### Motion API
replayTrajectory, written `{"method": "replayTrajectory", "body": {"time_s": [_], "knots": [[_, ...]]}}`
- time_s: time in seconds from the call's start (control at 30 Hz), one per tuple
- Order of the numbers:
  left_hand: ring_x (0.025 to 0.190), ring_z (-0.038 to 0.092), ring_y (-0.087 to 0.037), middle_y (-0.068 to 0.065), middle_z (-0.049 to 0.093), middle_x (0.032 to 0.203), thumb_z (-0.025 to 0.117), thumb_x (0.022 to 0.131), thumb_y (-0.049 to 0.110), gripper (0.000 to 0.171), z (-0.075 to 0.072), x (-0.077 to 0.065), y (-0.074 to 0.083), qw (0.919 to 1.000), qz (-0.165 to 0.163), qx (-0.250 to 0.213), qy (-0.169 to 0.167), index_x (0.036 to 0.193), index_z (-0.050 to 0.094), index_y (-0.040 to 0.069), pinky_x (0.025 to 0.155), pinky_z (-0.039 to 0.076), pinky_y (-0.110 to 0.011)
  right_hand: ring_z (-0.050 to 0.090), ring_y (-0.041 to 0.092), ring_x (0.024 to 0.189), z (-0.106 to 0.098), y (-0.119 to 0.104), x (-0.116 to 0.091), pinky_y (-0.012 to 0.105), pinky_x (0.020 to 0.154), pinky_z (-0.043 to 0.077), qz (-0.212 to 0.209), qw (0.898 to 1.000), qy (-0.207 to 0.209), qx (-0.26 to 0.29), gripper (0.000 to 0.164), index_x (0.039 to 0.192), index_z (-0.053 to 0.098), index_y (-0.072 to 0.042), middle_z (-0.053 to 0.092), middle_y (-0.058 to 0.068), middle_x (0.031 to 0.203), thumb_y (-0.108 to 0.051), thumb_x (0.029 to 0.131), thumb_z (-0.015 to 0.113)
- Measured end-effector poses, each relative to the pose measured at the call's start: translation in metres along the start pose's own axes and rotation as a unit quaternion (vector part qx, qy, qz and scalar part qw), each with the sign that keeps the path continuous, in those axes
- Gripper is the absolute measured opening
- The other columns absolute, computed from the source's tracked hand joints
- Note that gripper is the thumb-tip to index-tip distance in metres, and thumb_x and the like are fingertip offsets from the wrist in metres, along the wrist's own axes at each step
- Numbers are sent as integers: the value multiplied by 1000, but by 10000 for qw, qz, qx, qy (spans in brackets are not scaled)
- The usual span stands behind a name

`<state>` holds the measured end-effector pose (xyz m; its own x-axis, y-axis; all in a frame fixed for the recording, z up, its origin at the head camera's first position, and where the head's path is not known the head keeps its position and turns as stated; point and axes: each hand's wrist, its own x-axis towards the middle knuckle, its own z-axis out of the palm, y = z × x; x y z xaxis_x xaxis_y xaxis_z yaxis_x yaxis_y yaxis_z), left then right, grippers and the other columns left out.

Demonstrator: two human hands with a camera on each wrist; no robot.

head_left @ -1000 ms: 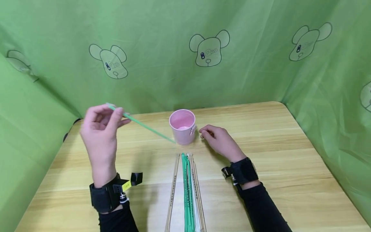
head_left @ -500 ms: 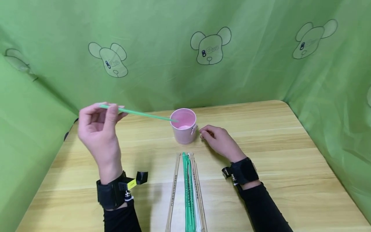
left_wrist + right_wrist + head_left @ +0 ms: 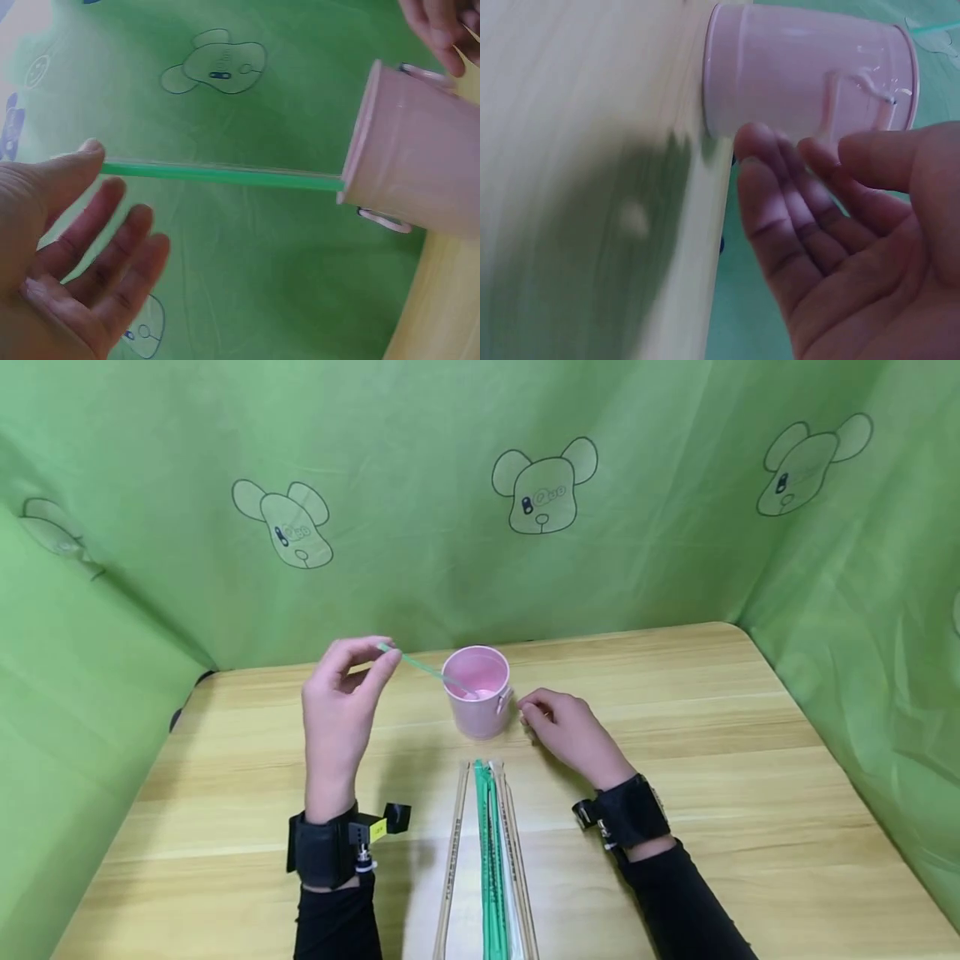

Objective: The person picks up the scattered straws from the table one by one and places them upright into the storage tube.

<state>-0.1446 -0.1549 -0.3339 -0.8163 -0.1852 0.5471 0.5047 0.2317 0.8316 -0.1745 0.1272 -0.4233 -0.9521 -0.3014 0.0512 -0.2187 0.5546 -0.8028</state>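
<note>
Between thumb and fingertips my left hand point(image 3: 337, 718) pinches the top end of a green drinking straw point(image 3: 420, 666). It slants down to the right, its lower end inside the mouth of a small pink bucket point(image 3: 480, 718). In the left wrist view the straw point(image 3: 225, 176) crosses the bucket's rim point(image 3: 364, 127), and the end inside is hidden. Just right of the bucket, my right hand point(image 3: 573, 739) hovers low with fingers loosely bent and nothing in them. The right wrist view has its fingertips close to the bucket's side point(image 3: 795, 75); whether they touch, I cannot tell.
Several wrapped straws lie lengthwise in front of the bucket: green ones point(image 3: 491, 868), a white one and brown ones, with one brown straw point(image 3: 452, 852) apart at the left. A green curtain point(image 3: 405, 527) with printed bear heads surrounds the wooden table point(image 3: 720, 735).
My left hand has moved right towards the bucket. The straw's lower end has gone from in front of the bucket, up over its rim, and into its mouth. My right hand has stayed put.
</note>
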Motion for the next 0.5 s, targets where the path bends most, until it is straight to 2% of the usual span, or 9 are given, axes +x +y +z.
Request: {"method": "replayTrajectory", "body": {"time_s": [0.1,0.33,0.5], "knots": [[107,67,-18,-1,72,111,79,100,20,20,4,1,-5,9991,-46,397,-168,115,79,7,94,58,-35,61,19,80,1,-4,1,40,76,55,19,9998,-180,-126,28,125,72,-5,71,9,96,-23,112,55],[105,68,-14,1,72,113,78,101,24,23,6,-1,-6,9953,-199,816,-475,119,78,9,94,58,-36,63,16,86,16,-8,-1,39,81,57,-286,9944,-996,-223,25,129,71,-6,70,2,99,-21,110,61],[110,68,-17,1,72,120,78,101,30,35,2,-2,-8,9886,-552,1110,-858,130,72,11,95,58,-37,61,16,71,25,-13,-3,34,66,57,-215,9906,-1337,200,16,113,66,-7,66,3,90,-22,106,69]]}}
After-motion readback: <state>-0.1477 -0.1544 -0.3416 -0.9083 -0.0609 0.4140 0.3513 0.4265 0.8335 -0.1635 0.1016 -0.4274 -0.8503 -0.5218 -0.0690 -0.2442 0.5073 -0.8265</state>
